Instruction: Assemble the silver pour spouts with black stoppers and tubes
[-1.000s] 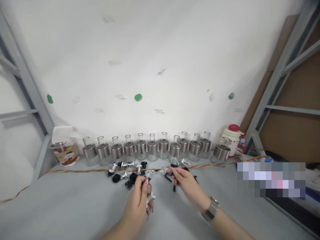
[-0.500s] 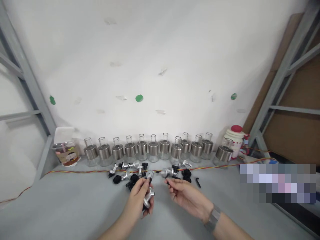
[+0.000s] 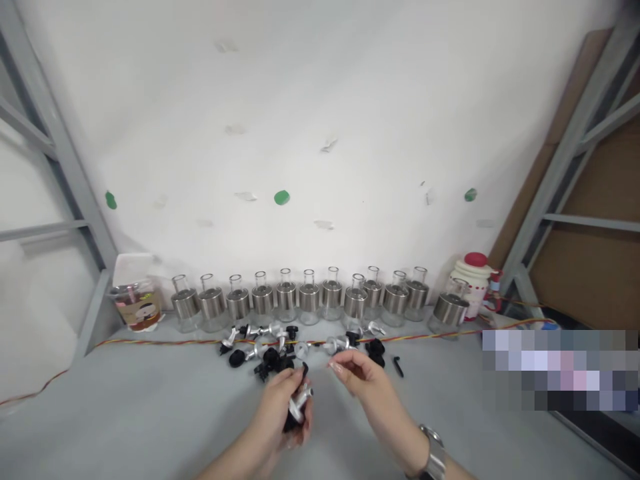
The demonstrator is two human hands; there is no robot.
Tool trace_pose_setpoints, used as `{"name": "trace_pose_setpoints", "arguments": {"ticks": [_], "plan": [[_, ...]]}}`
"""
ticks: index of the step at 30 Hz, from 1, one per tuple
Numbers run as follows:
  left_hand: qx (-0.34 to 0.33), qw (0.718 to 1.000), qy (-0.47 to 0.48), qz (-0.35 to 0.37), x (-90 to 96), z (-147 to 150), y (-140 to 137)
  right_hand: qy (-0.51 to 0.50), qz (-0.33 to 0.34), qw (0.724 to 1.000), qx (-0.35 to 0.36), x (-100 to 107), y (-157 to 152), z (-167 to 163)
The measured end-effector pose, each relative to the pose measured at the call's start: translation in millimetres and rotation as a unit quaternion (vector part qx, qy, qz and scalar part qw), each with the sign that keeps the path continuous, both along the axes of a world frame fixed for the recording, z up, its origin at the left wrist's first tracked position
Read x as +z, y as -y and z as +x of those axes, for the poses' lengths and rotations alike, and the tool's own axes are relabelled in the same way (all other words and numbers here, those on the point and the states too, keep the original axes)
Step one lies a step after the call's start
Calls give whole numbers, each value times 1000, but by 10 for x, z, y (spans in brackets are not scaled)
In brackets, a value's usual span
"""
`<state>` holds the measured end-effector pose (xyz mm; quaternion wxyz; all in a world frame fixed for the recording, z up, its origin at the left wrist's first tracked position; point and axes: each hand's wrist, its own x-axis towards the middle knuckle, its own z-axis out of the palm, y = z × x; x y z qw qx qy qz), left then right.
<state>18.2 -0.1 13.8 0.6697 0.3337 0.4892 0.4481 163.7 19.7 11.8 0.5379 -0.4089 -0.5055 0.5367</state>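
Observation:
My left hand is closed around a silver bottle pourer with a black lower end, mostly hidden by the fingers. A small hooked black piece sticks up beside the left thumb. To the right, my right hand is raised over the table, thumb and forefinger pinched together. Whatever lies between those fingertips, if anything, is too small to make out. Just beyond both hands, several silver and black pourers lie in a loose pile, with a pale round piece among them.
Glass bottles with steel bands stand in a row along the wall. A twisted red and yellow wire crosses the table. A plastic cup stands left, a red-lidded bottle right. Another hooked black piece lies at right.
My right hand has turned and no longer shows the slim dark piece at its fingertips. A hooked black piece now shows clearly by my left thumb. The view has shifted slightly.

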Motion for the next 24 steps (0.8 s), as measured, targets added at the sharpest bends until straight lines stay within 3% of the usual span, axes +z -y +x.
{"name": "trace_pose_setpoints", "arguments": {"ticks": [8,16,24], "plan": [[-6,998,51,23,-49,39,16,8,13,997,80,-2,136,-130],[-10,998,57,34,-11,34,44,151,183,971,5,-70,262,-129],[-26,998,55,13,26,41,88,181,310,933,27,-67,311,-134]]}}
